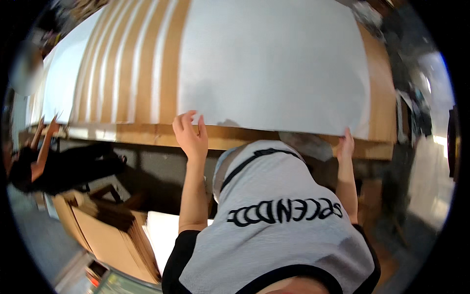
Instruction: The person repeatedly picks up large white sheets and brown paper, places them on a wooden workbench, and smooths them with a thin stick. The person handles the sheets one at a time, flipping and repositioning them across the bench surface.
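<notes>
A broad white sheet lies flat on the long table, its near edge running just in front of me. To its left, brown and white stripes show, like sheets laid staggered over one another. My left hand is at the near left corner of the white sheet, thumb and fingers apart, holding nothing. At the near edge further right, my right hand has its fingers closed at the sheet's border, with a fingertip on top. What lies under those fingers is hidden.
A brown surface shows along the white sheet's right side. Crumpled clear plastic hangs below the table edge. On the left, a co-worker in black reaches to the same table. Brown cardboard sheets stand behind me, lower left.
</notes>
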`<state>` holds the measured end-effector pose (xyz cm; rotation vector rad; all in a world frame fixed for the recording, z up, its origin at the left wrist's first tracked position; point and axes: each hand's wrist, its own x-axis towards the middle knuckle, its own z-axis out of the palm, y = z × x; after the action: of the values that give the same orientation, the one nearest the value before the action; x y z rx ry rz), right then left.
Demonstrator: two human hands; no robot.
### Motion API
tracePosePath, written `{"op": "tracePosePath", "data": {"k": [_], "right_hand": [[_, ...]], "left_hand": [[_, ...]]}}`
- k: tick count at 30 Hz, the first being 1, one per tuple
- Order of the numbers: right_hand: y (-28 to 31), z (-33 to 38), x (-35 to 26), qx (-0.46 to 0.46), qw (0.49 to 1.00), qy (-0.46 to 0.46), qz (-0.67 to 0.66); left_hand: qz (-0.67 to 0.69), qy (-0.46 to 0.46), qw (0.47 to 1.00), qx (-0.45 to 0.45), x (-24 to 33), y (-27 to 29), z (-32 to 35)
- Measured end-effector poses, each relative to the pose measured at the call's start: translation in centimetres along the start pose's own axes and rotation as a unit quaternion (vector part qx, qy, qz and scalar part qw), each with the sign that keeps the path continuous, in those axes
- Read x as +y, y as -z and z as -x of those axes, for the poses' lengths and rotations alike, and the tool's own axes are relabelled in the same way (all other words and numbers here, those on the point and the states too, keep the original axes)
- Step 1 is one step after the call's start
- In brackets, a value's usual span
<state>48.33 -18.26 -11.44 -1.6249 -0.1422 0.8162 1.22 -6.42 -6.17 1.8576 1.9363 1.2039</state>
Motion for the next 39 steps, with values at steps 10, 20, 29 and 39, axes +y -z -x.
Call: {"op": "tracePosePath", "data": {"k": [10,20,29,39], "right_hand": [[-0.8,0.6,1.1,-0.008,0.994,0.057,-0.089],[0.6,1.8,-2.0,-0.003,0.997,-0.006,-0.082],[2.6,-2.2,1.4,0.139,0.988,0.018,-0.070],[3.7,-1.1,0.6,0.269,0.937,0.026,0.224]], "left_hand": [[0.070,-0.218,0.943,-0.240,1.5,-4.1,0.1],[0.051,-0.212,0.940,-0.262,1.6,-4.1,0.2],[0.064,-0.244,0.934,-0.254,2.1,-4.6,0.2],[0.073,-0.198,0.940,-0.268,0.9,-5.0,1.1]]}}
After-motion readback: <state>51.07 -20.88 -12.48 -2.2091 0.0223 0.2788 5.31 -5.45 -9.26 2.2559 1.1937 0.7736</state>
